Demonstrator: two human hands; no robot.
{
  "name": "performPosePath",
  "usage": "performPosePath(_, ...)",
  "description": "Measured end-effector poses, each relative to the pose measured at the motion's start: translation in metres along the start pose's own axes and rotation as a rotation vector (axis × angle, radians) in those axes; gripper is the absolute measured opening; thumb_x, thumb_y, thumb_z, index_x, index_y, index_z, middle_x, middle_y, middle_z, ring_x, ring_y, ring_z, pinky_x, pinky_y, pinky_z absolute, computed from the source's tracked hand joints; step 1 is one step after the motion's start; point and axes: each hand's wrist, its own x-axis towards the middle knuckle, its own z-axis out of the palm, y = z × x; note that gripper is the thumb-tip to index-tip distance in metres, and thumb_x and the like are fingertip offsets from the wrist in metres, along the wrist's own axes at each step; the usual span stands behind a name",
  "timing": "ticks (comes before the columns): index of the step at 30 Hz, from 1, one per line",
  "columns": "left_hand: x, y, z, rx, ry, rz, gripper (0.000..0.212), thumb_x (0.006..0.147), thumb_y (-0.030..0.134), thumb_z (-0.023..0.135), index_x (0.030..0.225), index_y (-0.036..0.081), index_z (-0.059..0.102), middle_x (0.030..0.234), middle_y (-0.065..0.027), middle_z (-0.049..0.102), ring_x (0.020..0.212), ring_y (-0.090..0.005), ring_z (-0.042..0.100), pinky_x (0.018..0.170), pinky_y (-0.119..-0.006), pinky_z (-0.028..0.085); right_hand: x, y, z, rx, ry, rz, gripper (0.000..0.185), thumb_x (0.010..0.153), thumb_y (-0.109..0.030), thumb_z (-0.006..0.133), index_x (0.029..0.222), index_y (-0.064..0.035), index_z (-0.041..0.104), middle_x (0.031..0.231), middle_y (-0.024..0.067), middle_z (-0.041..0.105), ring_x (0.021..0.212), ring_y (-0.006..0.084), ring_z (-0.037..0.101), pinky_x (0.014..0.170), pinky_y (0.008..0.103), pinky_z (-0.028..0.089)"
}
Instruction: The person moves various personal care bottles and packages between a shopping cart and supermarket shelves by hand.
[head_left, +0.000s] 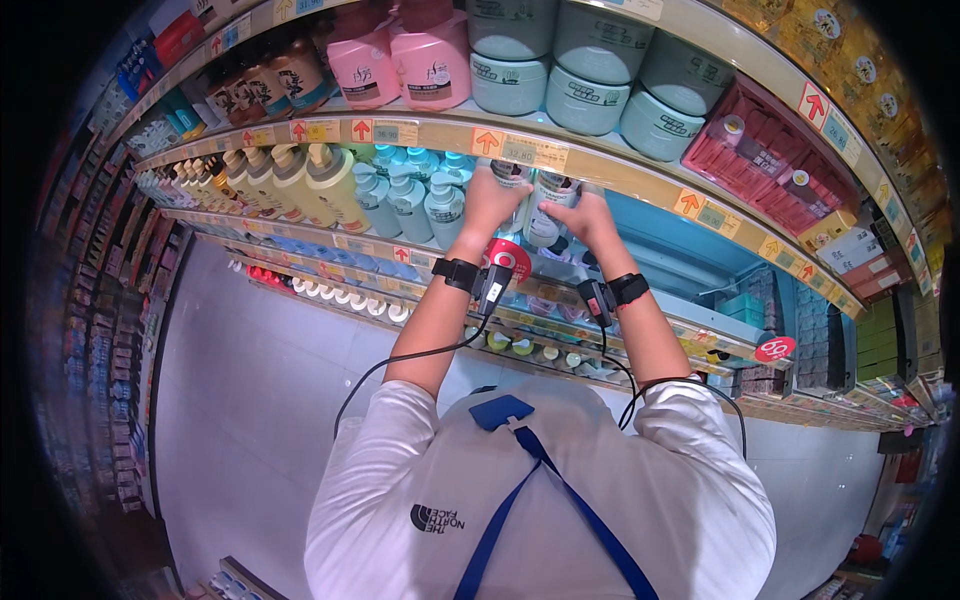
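Note:
Both arms reach forward to a store shelf, under the edge of the shelf above. My left hand (493, 196) is curled around one upright Chando bottle (512, 174), whose lower part is mostly behind the fingers. Beside it, my right hand (589, 216) grips a second Chando bottle (553, 202) with a pale body and dark print. The two bottles stand side by side, almost touching. To the left of my left hand are several light-blue pump bottles (445, 210). A bare blue stretch of shelf (667, 240) lies right of my right hand.
Overhanging shelf edge (420, 133) bears price tags. Above it are pink bottles (429, 60), pale-green tubs (589, 97) and red packs (772, 157). Yellow pump bottles (336, 187) stand further left. A round red sign (775, 349) juts from the lower shelf edge. Cables (390, 360) hang from both wrists.

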Motion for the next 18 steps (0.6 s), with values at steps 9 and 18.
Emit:
performPosePath(9, 0.014, -0.012, 0.015, 0.008, 0.065, 0.078, 0.059, 0.062, 0.016, 0.084, 0.109, -0.007, 0.055, 0.096, -0.0206, 0.068, 0.088, -0.0314, 0.068, 0.077, -0.037, 0.052, 0.016, 0.015, 0.010, -0.041, 0.095, -0.028, 0.051, 0.072, -0.031, 0.079, 0.108, 0.0010, 0.062, 0.100, 0.0187, 0.068, 0.091, 0.0323, 0.065, 0.080, 0.0371, 0.050)
performPosePath(18, 0.024, -0.018, 0.018, 0.095, 0.081, 0.091, 0.052, 0.061, 0.021, 0.085, 0.100, -0.003, 0.060, 0.092, -0.0204, 0.069, 0.087, -0.0341, 0.067, 0.075, -0.038, 0.053, 0.034, 0.040, 0.017, 0.076, 0.039, 0.069, 0.055, 0.068, -0.038, 0.080, 0.105, -0.0009, 0.064, 0.098, 0.0192, 0.068, 0.087, 0.0325, 0.066, 0.076, 0.0385, 0.051)
